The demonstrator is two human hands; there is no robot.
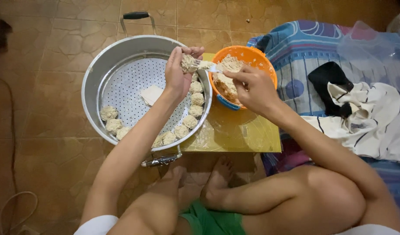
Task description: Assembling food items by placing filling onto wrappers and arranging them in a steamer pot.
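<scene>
Dumpling (189, 62), half-formed, sits upper centre of the head view, cupped in the left hand (178, 74) over the steamer pot (93, 74) rim. Right hand (251, 90) pinches a small fork (207, 66), tines touching the filling. Step looks like packing and shaping; next move likely needs a gentle set-down beside the finished dumplings (195, 99) lining the perforated tray (130, 80). Filling in the orange bowl (263, 58) looks pale, coarse, sticky. Yellow board (234, 130) is floury.
</scene>
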